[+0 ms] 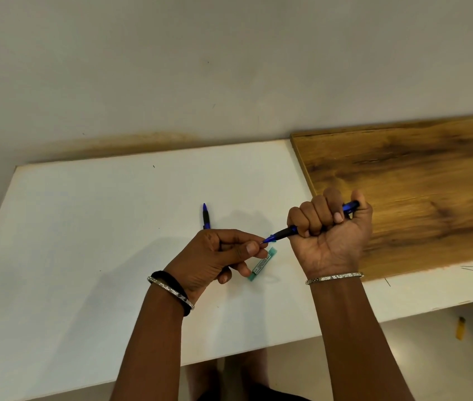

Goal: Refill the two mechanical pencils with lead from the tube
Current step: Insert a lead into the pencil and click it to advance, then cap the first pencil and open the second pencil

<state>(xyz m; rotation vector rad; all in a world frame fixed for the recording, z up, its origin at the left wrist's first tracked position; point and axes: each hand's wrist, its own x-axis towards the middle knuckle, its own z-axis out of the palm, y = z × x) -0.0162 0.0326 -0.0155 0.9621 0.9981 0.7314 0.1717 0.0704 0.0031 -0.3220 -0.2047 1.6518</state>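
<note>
My right hand (329,230) grips a blue and black mechanical pencil (283,233) in a fist, thumb on its back end, tip pointing left. My left hand (223,257) has thumb and forefinger pinched right at that tip; whether a lead is between them is too fine to tell. The teal lead tube (262,264) lies on the white table (84,227) just below my left fingers, untouched. The second blue pencil (206,217) lies on the table behind my left hand, partly hidden by it.
A brown wooden board (417,183) covers the table's right part, beside my right hand. A few thin dark leads (471,268) lie near its front edge. A yellow object (461,328) lies on the floor at right. The wall rises behind the table.
</note>
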